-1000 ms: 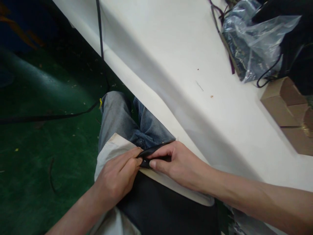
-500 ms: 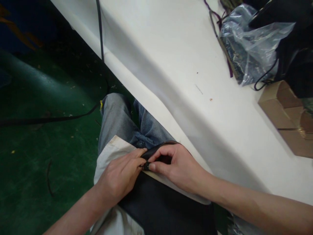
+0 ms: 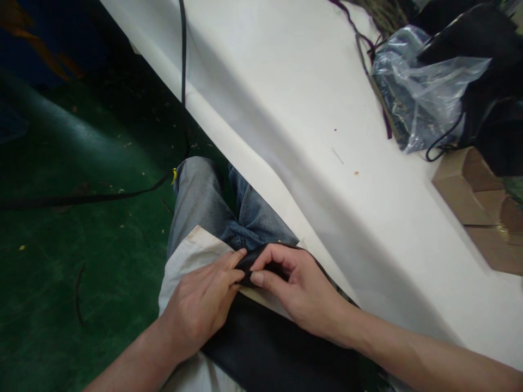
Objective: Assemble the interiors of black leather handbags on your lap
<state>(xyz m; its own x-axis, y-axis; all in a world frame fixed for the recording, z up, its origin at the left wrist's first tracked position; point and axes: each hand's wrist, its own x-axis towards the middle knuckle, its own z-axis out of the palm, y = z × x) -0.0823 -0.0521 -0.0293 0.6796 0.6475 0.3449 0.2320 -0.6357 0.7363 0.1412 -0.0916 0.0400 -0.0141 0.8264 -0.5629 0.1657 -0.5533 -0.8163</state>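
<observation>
Both hands meet over my lap at the white table's near edge. My left hand [image 3: 202,302] pinches the end of a small black piece [image 3: 247,260] with thumb and fingertips. My right hand [image 3: 296,283] curls round the same black piece from the other side, thumb pressed against it. A larger black sheet [image 3: 269,348] lies under my wrists on a cream cloth [image 3: 186,256] spread over my jeans [image 3: 212,201].
The white table [image 3: 294,109] runs diagonally from top left to right. On its far right lie a clear plastic bag [image 3: 420,92] with dark contents, black items, cords and brown cardboard boxes [image 3: 474,196]. A black cable [image 3: 182,49] hangs over the table edge down to the green floor [image 3: 81,245].
The two hands stay together on the black piece; the right fingers have curled tighter over it. The view has shifted slightly.
</observation>
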